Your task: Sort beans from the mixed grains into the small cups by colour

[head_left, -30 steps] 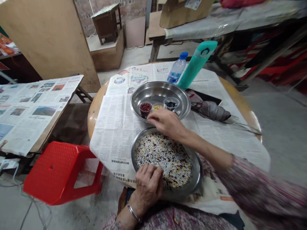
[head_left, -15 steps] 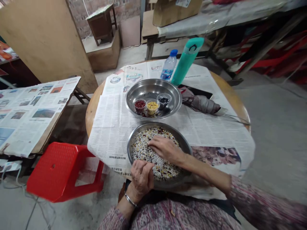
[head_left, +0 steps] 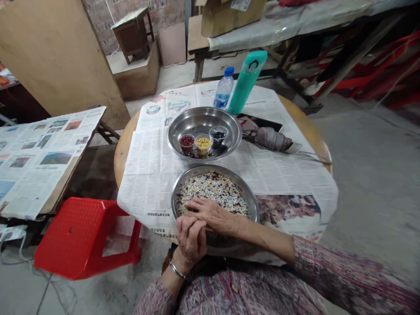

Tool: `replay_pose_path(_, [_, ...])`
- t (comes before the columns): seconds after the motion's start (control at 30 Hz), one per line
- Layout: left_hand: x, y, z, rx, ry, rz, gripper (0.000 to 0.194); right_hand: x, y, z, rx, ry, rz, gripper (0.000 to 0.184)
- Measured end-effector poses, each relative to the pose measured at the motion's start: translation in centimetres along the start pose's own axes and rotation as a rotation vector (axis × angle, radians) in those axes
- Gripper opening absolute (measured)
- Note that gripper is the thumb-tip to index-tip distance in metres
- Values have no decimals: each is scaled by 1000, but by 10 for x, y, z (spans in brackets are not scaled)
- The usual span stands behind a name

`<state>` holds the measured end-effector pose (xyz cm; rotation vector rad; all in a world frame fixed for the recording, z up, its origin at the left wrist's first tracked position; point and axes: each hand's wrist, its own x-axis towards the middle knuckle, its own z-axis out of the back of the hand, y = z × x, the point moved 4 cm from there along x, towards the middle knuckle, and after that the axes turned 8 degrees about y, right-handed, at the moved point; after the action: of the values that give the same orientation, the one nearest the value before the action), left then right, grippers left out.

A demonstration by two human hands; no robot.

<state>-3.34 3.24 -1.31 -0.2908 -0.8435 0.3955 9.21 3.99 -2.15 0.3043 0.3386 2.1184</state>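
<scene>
A steel plate (head_left: 252, 204) sits at the near side of the table, holding a speckled mix of white, dark red and yellow grains and beans (head_left: 213, 189). My right hand (head_left: 211, 213) lies palm down with its fingers on the near part of the mix. My left hand (head_left: 190, 240) is curled at the plate's near rim, touching my right hand. Farther off stands a second steel plate (head_left: 204, 112) holding small cups of red beans (head_left: 187, 143), yellow grains (head_left: 203, 145) and black beans (head_left: 218, 138).
Newspaper (head_left: 152, 175) covers the round wooden table (head_left: 315, 142). On it stand a water bottle (head_left: 224, 89) and a teal flask (head_left: 244, 83), with a folded umbrella (head_left: 267, 138) lying to the right. A red plastic stool (head_left: 78, 236) stands at the left.
My right hand has moved from between the plates, across the mix, to its near edge. My left hand has drawn closer to it. The small cups now stand fully in view.
</scene>
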Motion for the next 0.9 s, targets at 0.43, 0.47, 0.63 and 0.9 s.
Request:
replay_pose_path(0.43, [8,-1,-1,-10,58,27,22,-26,-53,20,-118,-237,-464,26])
replay_pose_path(0.47, [7,-1,-1,-6,59,30,22,-24,-42,15,-90,-200,-409,24])
replay_pose_path(0.63, [4,1,-3,4,54,32,20,-44,10,-4,-22,-31,-158,19])
replay_pose_path(0.9, [7,0,-4,-7,83,27,19,-70,-39,10,-57,-105,-345,22])
